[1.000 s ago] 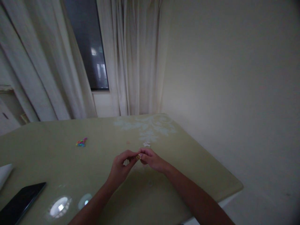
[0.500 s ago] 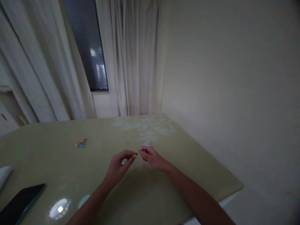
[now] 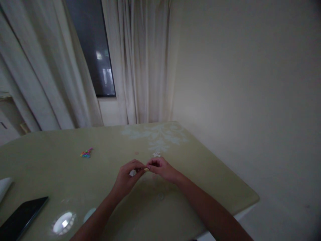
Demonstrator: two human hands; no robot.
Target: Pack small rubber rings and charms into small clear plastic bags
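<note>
Over the table, my left hand (image 3: 127, 175) pinches a small yellowish striped piece (image 3: 146, 170) between thumb and fingertips. My right hand (image 3: 162, 169) has its thumb and fingers pressed together against that same piece, from the right. What kind of piece it is, I cannot make out. Just behind the right hand lies a small cluster of white pieces (image 3: 156, 154). Something whitish (image 3: 132, 172) shows in the gap of my left hand; it is too small to name.
A little pile of bright coloured pieces (image 3: 86, 153) lies on the table (image 3: 112, 144) farther left. At the near left are a dark flat device (image 3: 22, 217) and a white object (image 3: 5, 185). A pale ring (image 3: 161, 196) shows on the tabletop nearer me. A wall (image 3: 238, 83) borders the right side.
My right hand has moved slightly left, and its fingertips now meet the yellowish piece. A small gap separated the hands before. My left hand has stayed nearly still.
</note>
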